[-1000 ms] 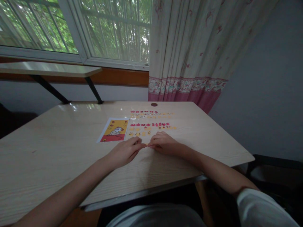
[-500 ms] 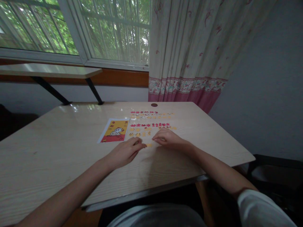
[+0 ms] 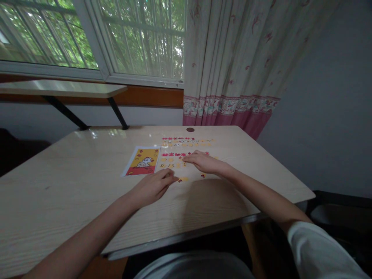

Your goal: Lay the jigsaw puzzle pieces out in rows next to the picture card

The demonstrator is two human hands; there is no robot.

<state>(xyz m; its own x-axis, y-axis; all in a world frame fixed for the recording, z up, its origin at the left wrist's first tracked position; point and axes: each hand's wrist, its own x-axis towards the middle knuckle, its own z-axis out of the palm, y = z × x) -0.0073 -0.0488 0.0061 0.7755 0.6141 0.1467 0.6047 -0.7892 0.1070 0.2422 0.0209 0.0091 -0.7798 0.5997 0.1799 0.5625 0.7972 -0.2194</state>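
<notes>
My left hand [image 3: 154, 188] rests low over the table, fingers curled, with its thumb and index fingertips closed at a small yellow and red puzzle piece [image 3: 180, 181]. Other yellow pieces lie right beside that one. Farther up, my right hand [image 3: 205, 161] has its fingers drawn together, their tips on a small red and yellow puzzle piece [image 3: 180, 157] among the laid-out rows. The hand covers part of these rows. A single dark red and yellow puzzle piece [image 3: 202, 176] lies by itself below my right wrist.
Left of the rows lies a picture sheet [image 3: 142, 161] with a white animal on yellow and red. More rows of pieces [image 3: 187, 142] lie behind, near a round brown disc [image 3: 190, 130]. A raised shelf [image 3: 64, 88] stands at the back left, a curtain [image 3: 229, 77] behind the table [image 3: 87, 186].
My right hand has moved away and slightly left, from the near pieces up to the rows, uncovering the lone piece on the table. My left hand has stayed almost in place.
</notes>
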